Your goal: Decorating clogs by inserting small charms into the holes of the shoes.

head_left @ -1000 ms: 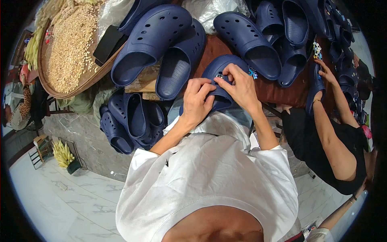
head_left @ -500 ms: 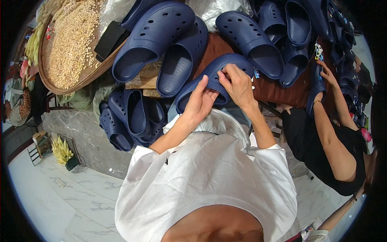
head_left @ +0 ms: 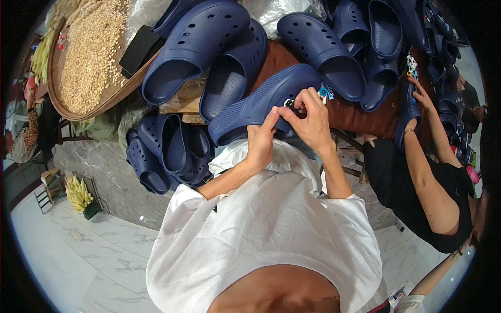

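A navy blue clog lies tilted on its side in front of me, its ridged sole edge showing. My left hand grips its near edge, the fingers going into the shoe opening and the thumb outside. My right hand is closed in a pinch at the clog's upper, around a small white and dark shoe charm. Near the toe, by my right knuckles, sit blue and white charms. The right fingertips are partly hidden behind the knuckles.
Several navy clogs lie around the brown-covered table, and more hang in a cluster at left. A woven tray of pale kernels with a black phone stands far left. At right, a co-worker's hand holds another clog.
The clog has turned so its sole edge faces me more. My left thumb has moved in against the right fingers, and a small charm now shows between the hands.
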A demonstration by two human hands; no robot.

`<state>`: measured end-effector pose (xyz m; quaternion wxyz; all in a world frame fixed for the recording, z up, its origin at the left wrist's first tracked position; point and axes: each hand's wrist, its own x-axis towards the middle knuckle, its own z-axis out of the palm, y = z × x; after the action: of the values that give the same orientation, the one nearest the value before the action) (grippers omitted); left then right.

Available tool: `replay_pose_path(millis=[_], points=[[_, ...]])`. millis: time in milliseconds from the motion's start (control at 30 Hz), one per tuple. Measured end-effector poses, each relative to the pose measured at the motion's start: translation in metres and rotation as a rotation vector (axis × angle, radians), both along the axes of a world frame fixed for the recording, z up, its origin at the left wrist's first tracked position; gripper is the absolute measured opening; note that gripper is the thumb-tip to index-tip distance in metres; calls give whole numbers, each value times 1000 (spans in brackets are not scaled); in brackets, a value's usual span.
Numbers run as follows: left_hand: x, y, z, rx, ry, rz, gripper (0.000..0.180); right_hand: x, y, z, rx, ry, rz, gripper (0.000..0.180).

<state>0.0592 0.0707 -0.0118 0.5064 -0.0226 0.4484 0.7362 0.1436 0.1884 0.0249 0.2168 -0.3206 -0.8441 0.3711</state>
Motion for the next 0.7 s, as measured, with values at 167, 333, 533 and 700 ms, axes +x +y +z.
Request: replay_pose_path(millis=[167,333,533,700], points=[[3,5,4,57,253,114,23,-7,-5,-13,-60,23,-25,48],[3,10,6,6,316,166,22,-8,-17,-31,138,-27,-82,36],[3,15,-3,18,303,168,26,-19,-10,-41,327,-25,-130,15],[0,18,-10,-85,129,218,32,-20,-2,-47,307,74,-100,17]])
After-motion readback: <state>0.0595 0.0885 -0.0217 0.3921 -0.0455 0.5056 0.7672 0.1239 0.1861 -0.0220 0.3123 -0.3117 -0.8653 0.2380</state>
